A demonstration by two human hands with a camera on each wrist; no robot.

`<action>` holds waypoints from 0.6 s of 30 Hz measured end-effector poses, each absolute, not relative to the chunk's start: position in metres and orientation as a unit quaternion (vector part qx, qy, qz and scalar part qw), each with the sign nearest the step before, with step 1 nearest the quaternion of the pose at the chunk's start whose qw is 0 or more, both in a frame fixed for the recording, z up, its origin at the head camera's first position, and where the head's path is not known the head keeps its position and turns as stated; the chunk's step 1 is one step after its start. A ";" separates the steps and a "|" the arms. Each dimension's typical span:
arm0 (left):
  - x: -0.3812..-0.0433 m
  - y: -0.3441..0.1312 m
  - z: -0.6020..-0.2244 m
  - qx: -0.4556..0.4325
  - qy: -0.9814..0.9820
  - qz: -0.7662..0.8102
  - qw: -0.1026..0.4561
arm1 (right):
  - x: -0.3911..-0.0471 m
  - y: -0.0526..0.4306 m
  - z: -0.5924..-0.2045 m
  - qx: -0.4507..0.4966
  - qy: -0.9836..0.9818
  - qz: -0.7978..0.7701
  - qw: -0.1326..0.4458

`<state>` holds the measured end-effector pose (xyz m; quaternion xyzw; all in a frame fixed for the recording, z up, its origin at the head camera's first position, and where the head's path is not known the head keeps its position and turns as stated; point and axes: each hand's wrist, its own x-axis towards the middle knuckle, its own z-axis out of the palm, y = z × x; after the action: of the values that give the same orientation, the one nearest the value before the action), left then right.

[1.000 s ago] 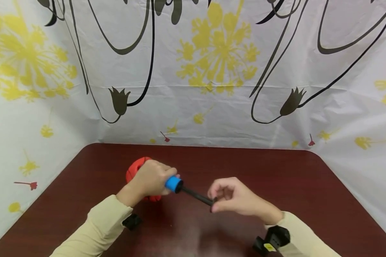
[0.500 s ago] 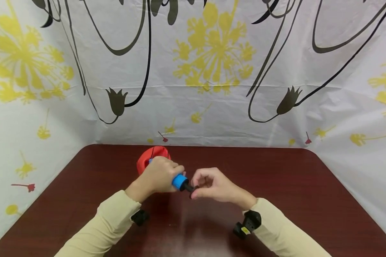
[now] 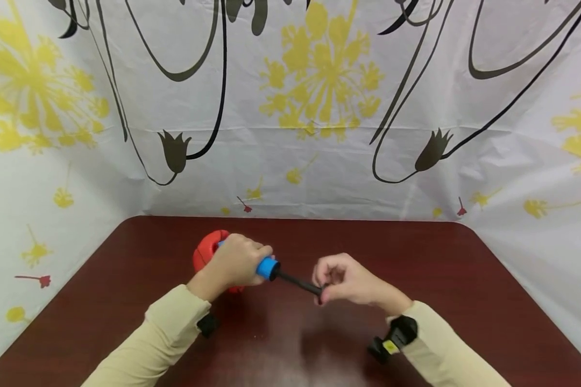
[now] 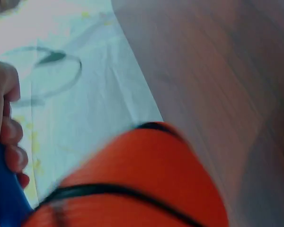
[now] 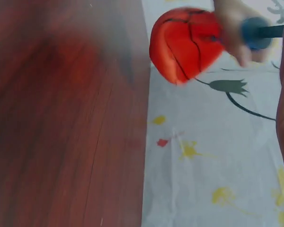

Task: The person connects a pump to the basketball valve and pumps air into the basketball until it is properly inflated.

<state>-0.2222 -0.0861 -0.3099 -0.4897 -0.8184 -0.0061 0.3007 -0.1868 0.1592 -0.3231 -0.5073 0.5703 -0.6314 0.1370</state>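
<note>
From where I stand, this looks like pumping up a ball. The left hand point(image 3: 239, 260) has its fingers wrapped firmly round the blue pump point(image 3: 268, 267), whose near end juts out to the right. From there a black rod point(image 3: 297, 282) stands well clear of the barrel, sloping down to the right, and the right hand point(image 3: 351, 282) pinches its outer end between thumb and fingers, a narrow grip, not a full fist.

The red ball point(image 3: 208, 250) sits at the pump's far left end, partly behind the left hand. It is creased and peaked rather than round, so I'd say it wants a good deal more air. Where it meets the pump is covered, so I can't tell how well the two are joined, nor whether the ball touches the bench point(image 3: 368, 242) below. The hands work above the bench.

With the rod out this far, the step in hand seems to be the pulled-out end of a stroke. The next move, I judge, calls for the right hand to push straight along the rod while the left hand keeps pump and ball steady; a skewed push could bend the rod or loosen the joint.
</note>
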 end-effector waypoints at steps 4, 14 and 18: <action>-0.217 -0.071 -0.312 -0.507 -0.810 -0.018 0.295 | -0.195 0.140 -0.328 -0.503 0.625 -0.589 0.102; -0.217 -0.092 -0.313 -0.520 -0.802 -0.015 0.294 | -0.165 0.171 -0.322 -0.466 0.608 -0.635 0.104; -0.220 -0.103 -0.311 -0.501 -0.814 -0.023 0.293 | -0.162 0.184 -0.321 -0.475 0.546 -0.672 0.156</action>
<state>-0.2204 -0.1034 -0.3114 -0.5012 -0.8139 -0.0227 0.2930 -0.1625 0.1838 -0.3209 -0.4746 0.5463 -0.6723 0.1561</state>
